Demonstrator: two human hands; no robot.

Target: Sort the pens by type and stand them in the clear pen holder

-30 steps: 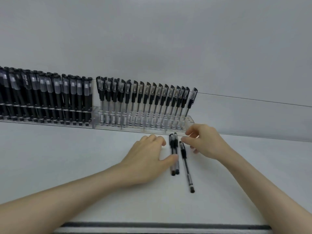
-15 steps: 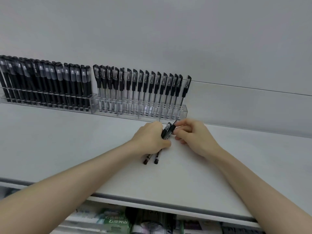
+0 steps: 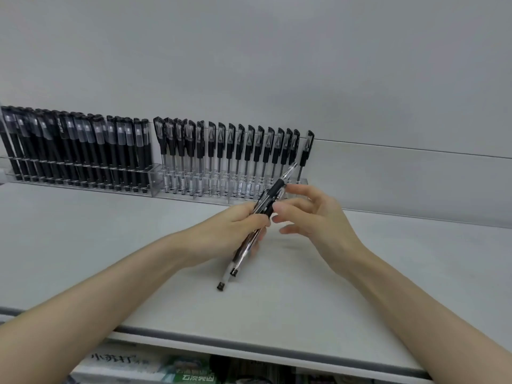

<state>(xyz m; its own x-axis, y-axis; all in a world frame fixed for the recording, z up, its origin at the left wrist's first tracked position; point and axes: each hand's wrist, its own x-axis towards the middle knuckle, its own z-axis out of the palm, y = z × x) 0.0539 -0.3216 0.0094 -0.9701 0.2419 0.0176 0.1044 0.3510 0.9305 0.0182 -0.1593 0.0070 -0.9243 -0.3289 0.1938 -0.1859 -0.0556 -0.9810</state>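
My left hand [image 3: 235, 231] grips a small bundle of clear-barrelled pens with black caps [image 3: 243, 250], tilted with the caps up and to the right and the tails pointing down left above the shelf. Just to the right of the bundle's cap ends, my right hand [image 3: 313, 217] has its fingers spread and holds nothing. Behind both hands stands the clear pen holder [image 3: 155, 180], a long acrylic rack. Its right section holds a row of clear pens with black caps [image 3: 238, 151]. Its left section holds thicker black pens [image 3: 80, 145].
The holder stands on a white shelf [image 3: 83, 245] against a grey wall. The shelf's front edge [image 3: 249, 346] runs across the bottom, with packaged goods [image 3: 191, 375] on a lower level beneath it.
Three pens lay on the shelf a second ago. My left hand gathered and lifted them, tilted. My right hand, which was touching the cap ends, now has its fingers spread beside them.
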